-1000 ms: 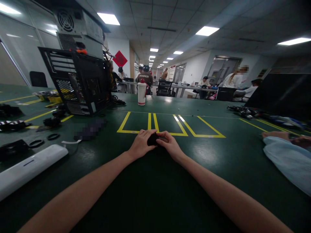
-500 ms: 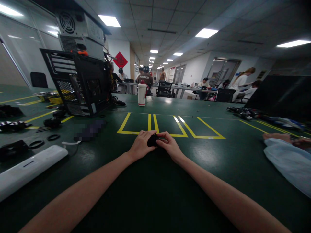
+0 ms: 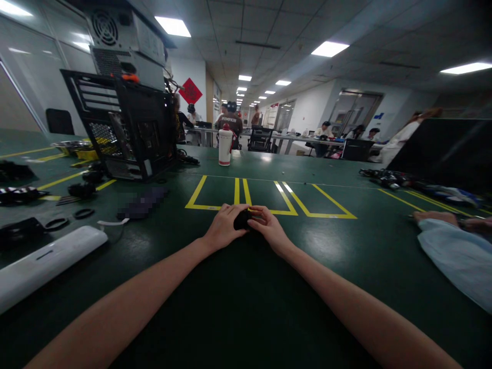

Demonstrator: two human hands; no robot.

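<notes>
A small, dark, rounded object (image 3: 241, 220) is held between my two hands near the middle of the view; its exact kind is too dark to make out. My left hand (image 3: 226, 225) curls round its left side, thumb below and fingers over the top. From the right, my right hand (image 3: 268, 228) presses its bent fingertips against the object. Both hands are just above the green tabletop (image 3: 246, 297), at the near edge of the yellow tape outlines (image 3: 236, 192).
At left stand an open black computer case (image 3: 126, 128), a long white device (image 3: 54, 264) and black rings (image 3: 57, 224). A white bottle (image 3: 225, 146) stands ahead. On the right are a co-worker's blue sleeve (image 3: 453, 251), cables (image 3: 384, 179) and a dark screen (image 3: 446, 154).
My hands stay round the dark object, with only a slight shift of the right fingers. The view has tilted a little. People in the right background have moved.
</notes>
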